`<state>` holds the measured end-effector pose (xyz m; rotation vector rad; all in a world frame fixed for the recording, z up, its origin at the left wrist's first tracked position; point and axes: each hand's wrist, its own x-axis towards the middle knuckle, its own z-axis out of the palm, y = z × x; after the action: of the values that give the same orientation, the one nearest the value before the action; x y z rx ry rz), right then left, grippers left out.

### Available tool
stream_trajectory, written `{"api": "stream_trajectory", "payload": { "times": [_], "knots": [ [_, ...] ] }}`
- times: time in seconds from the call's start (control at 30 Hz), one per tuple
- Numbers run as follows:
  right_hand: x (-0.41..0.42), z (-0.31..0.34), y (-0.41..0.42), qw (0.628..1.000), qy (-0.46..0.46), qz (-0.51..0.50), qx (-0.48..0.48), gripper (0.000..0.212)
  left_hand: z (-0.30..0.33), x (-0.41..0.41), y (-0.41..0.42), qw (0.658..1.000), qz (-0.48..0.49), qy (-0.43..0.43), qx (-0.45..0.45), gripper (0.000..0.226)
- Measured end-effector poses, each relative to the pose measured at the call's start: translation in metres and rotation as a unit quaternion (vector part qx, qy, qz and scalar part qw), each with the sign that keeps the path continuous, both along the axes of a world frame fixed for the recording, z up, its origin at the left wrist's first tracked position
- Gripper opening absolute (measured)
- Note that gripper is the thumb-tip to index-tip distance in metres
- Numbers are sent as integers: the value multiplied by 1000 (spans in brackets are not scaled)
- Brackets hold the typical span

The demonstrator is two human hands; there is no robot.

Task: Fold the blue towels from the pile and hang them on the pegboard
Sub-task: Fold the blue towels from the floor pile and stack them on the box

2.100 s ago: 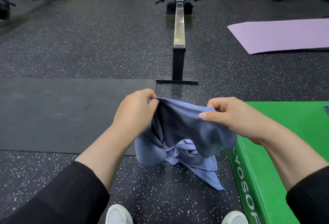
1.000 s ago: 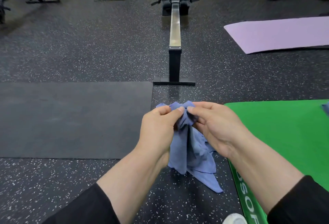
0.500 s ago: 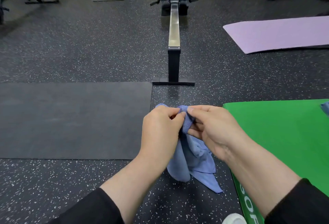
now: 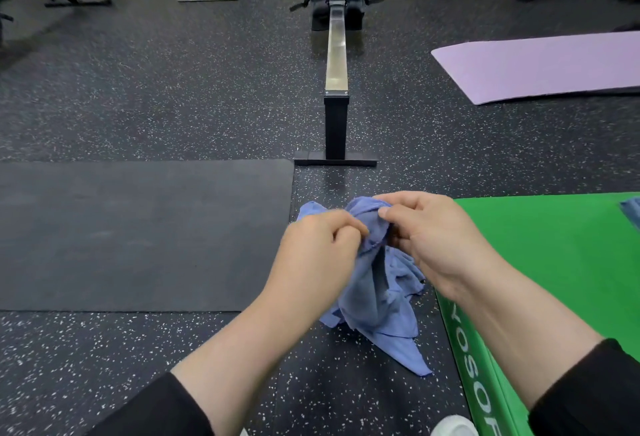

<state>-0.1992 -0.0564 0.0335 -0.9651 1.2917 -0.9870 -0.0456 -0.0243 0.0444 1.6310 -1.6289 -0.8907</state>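
A crumpled blue towel (image 4: 374, 300) hangs in the air in front of me, bunched at the top and trailing to a point below. My left hand (image 4: 318, 248) grips its upper edge from the left with curled fingers. My right hand (image 4: 426, 238) pinches the same top edge from the right, fingertips almost touching the left hand. A corner of another blue towel (image 4: 632, 212) shows at the right edge on the green box (image 4: 554, 262). No pegboard is in view.
The green foam box stands close on my right. A black mat (image 4: 138, 234) lies on the speckled floor to the left. A rowing machine rail (image 4: 336, 89) runs away straight ahead, and a purple mat (image 4: 540, 65) lies at the far right.
Two seconds ago my hands held the towel spread apart. They have come together at its top edge, and the cloth now hangs bunched between them.
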Motion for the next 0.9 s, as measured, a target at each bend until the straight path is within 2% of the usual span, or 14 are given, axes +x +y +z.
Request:
{"api": "stream_trajectory", "payload": {
  "times": [0.07,0.1,0.17,0.2,0.3,0.33,0.4,0.57,0.7,0.8,0.9],
  "knots": [
    [-2,1,-1,998,50,13,-19,25,-4,9,-7,999,14,-12,-40,22],
    [-4,2,-2,997,70,20,-29,24,-7,13,-10,998,-20,-35,-41,30],
    [-5,5,-3,992,101,43,-54,21,-12,17,-13,992,-101,-80,-6,59],
    [-5,8,-3,990,113,54,-67,22,-14,18,-14,988,-122,-90,13,58],
    [-9,10,-2,977,169,86,-93,28,-18,15,-14,994,-97,-45,39,14],
    [-10,11,0,973,184,95,-101,28,-18,16,-14,996,-81,-27,39,10],
    [-10,14,3,970,187,112,-109,31,-18,17,-16,997,-73,-12,37,19],
    [-8,23,10,955,219,149,-135,31,-14,19,-13,997,-70,16,39,20],
    [-9,24,10,942,263,116,-175,23,-14,22,-10,994,-86,37,48,17],
    [-7,25,10,948,241,98,-184,18,-9,23,-4,986,-119,94,67,10],
    [-4,27,11,950,229,105,-185,15,-11,21,-2,989,-119,73,38,12]
  ]
}}
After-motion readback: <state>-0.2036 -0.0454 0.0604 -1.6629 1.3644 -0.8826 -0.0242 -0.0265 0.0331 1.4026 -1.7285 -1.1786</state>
